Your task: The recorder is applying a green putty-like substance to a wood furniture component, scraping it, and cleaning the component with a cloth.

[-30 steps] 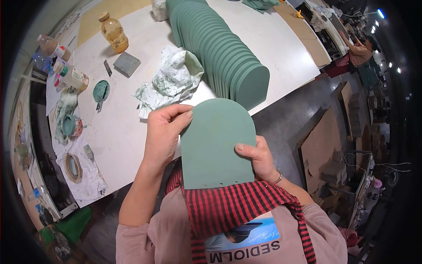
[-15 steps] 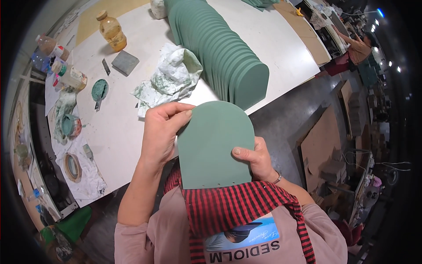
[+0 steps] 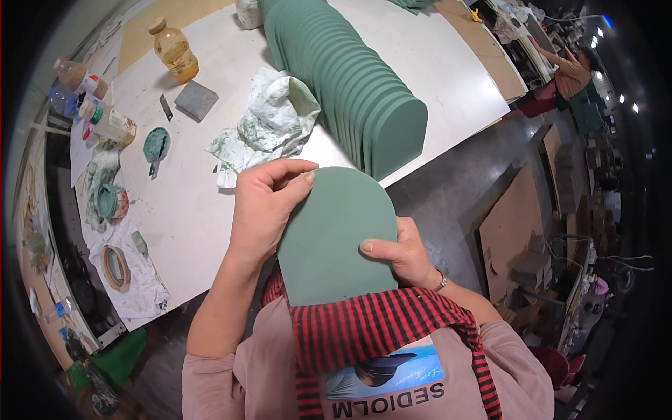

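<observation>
A flat green panel with a rounded top [image 3: 336, 238] is held between my two hands in front of my body. My left hand [image 3: 269, 199] pinches its upper left edge between thumb and fingers. On the right side, my right hand [image 3: 404, 252] grips the edge, thumb on the face and fingers behind it. The panel's bottom edge is hidden behind a red and black striped cloth [image 3: 378, 322] at my chest. Beyond the panel, a long row of similar green panels [image 3: 350, 77] stands on edge on the white table [image 3: 203, 238].
Left of the row lie a crumpled, green-stained white cloth [image 3: 273, 122], a grey block [image 3: 197, 101] and a lid of green paste [image 3: 157, 144]. Bottles [image 3: 173, 50], an open jar [image 3: 112, 201] and a tape roll [image 3: 115, 267] sit farther left. Cardboard [image 3: 511, 234] leans at right; another person [image 3: 570, 77] works beyond.
The panel has shifted slightly down and left, its top edge now a little tilted, and its lower edge with small holes has slipped behind the striped cloth. Both hands keep their hold.
</observation>
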Motion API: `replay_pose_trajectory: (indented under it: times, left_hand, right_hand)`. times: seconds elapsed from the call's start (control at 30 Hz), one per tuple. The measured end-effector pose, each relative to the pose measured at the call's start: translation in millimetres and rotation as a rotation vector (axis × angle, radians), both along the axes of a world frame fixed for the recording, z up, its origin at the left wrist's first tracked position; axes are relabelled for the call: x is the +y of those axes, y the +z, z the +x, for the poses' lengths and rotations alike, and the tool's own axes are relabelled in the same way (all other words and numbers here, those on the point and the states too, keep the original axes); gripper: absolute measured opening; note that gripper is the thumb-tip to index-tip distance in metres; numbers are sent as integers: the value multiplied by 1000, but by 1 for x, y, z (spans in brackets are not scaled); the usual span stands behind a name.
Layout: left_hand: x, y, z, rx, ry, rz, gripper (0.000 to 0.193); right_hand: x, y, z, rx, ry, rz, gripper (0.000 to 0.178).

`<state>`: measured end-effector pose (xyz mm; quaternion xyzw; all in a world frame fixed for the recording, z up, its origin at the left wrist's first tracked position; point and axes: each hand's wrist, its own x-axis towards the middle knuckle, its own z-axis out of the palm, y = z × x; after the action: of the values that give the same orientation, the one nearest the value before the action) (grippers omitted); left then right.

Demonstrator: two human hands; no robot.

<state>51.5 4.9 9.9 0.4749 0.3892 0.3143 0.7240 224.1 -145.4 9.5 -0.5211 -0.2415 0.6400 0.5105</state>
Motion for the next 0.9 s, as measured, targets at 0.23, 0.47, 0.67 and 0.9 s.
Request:
replay_pose_trajectory:
  times: [0.23, 0.47, 0.67, 0.9]
  left_hand:
    - [-1, 4, -6, -56, -39, -14, 16]
    - [3, 6, -6, 18, -101, 32, 17]
    - [0, 2, -8, -65, -3, -35, 18]
    - [9, 0, -6, -226, 68, 81, 23]
  right_hand:
    - [-2, -5, 4, -1, 33, 29, 34]
    - [-3, -5, 4, 18, 28, 19, 34]
    - [9, 1, 4, -10, 25, -87, 29]
    - [42, 17, 6, -181, -156, 14, 41]
